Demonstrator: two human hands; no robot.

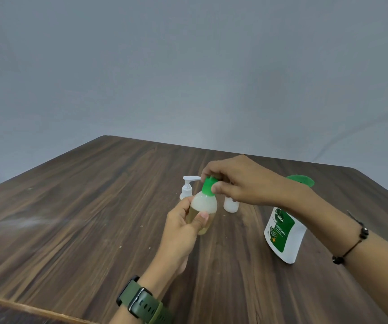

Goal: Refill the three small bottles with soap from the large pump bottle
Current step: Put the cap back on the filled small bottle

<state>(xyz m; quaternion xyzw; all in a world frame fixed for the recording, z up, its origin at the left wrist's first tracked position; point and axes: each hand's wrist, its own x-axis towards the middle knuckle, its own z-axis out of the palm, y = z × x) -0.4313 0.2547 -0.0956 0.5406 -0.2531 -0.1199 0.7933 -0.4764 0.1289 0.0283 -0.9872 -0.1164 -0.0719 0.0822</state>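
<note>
My left hand (pixel 183 226) grips a small clear bottle (pixel 203 206) with yellowish soap in its lower part, held above the table. My right hand (pixel 239 181) pinches its green cap (pixel 208 186) from above. Behind it stands a small white pump bottle (pixel 186 187), partly hidden by the held bottle. Another small white bottle (pixel 231 205) stands just right of it, its top hidden under my right hand. The large white Dettol bottle (pixel 283 233) with a green label and green top stands at the right, beneath my right forearm.
The dark wooden table (pixel 83 206) stretches wide to the left and front; its near edge runs across the lower left. A plain grey wall rises behind. I wear a green watch on the left wrist and a black cord bracelet on the right.
</note>
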